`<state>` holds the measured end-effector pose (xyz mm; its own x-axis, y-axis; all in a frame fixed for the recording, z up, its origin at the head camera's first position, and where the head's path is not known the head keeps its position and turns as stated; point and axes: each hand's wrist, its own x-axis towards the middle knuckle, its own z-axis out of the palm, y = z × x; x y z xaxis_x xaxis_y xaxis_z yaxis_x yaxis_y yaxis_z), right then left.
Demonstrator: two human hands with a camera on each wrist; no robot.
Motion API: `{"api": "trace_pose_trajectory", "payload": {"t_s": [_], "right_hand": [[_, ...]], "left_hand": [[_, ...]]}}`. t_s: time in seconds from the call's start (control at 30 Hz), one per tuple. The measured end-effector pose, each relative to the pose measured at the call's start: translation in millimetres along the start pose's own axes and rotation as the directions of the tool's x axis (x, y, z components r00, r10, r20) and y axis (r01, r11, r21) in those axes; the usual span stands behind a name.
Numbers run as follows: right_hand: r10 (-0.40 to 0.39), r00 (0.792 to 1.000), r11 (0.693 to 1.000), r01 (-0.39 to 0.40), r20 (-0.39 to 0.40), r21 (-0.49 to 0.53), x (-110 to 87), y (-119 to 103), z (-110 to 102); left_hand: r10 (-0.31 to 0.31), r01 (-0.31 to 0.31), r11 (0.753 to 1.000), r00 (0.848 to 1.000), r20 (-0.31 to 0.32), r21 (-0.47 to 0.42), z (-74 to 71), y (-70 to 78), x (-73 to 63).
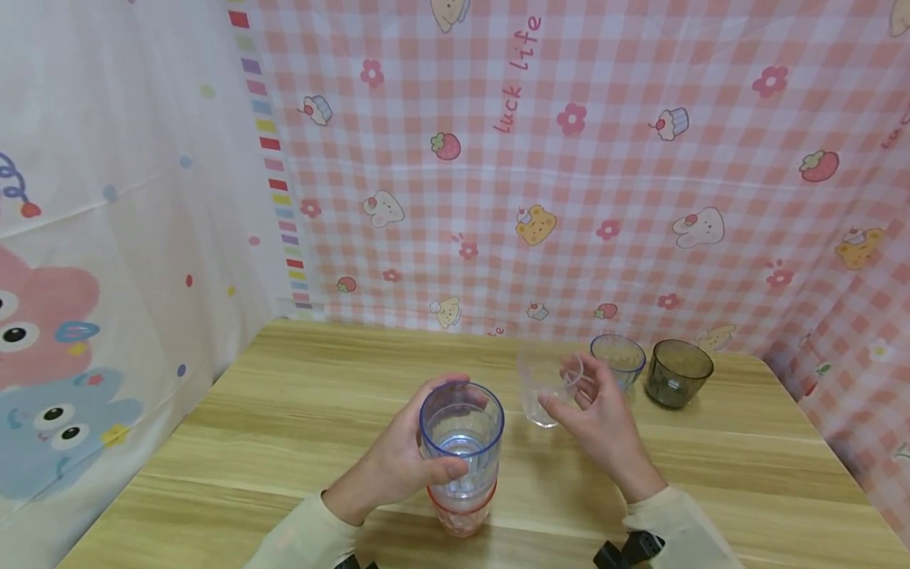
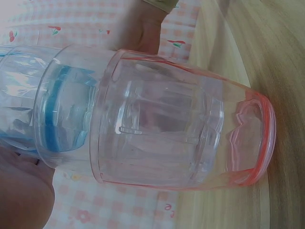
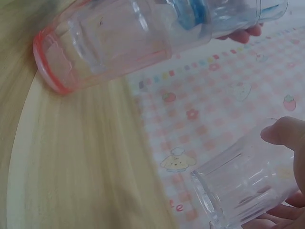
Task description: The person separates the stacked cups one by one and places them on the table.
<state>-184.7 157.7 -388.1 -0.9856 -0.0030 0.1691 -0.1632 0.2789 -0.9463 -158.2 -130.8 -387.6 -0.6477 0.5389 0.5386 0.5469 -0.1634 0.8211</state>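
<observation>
At the bottom of my head view, two pale sleeves reach in over the table, with a black strap at the right wrist. Just beyond them I have a stack of cups upright in front of me, its red-tinted cup lowest, down at the wood. The left wrist view shows me a clear cup nested in that one, and a blue-rimmed cup sits on top, its blue base showing through the clear wall. My left hand is curled round this top cup, thumb across the near side, fingers round the far side.

A little farther out, to the right of the stack and apart from it, my right hand grips a clear tumbler between thumb and fingers, holding it up off the table.

Past the right hand stand a blue-rimmed bowl and, just right of it, a smoky dark bowl. Behind the table I see a pink checked cloth printed with flowers, strawberries and cupcakes; a white cloth with cartoon figures hangs at the left.
</observation>
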Motion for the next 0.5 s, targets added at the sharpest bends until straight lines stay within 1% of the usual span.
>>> {"api": "trace_pose_trajectory", "payload": {"t_s": [0.17, 0.4, 0.5], "right_hand": [[0.041, 0.999, 0.999, -0.041, 0.003, -0.007, 5.6, 8.9, 0.5], [0.058, 0.998, 0.998, -0.058, -0.007, 0.006, 8.5, 21.5, 2.5], [0.071, 0.997, 0.997, -0.071, -0.003, -0.009, 9.9, 26.7, 3.1]], "left_hand": [[0.022, -0.022, 1.000, 1.000, 0.008, 0.007, -0.2, 0.4, 0.6], [0.018, -0.018, 1.000, 1.000, 0.009, 0.005, 0.0, 0.3, 0.2], [0.022, -0.022, 1.000, 1.000, 0.010, 0.006, 0.0, 0.5, 0.3]]}}
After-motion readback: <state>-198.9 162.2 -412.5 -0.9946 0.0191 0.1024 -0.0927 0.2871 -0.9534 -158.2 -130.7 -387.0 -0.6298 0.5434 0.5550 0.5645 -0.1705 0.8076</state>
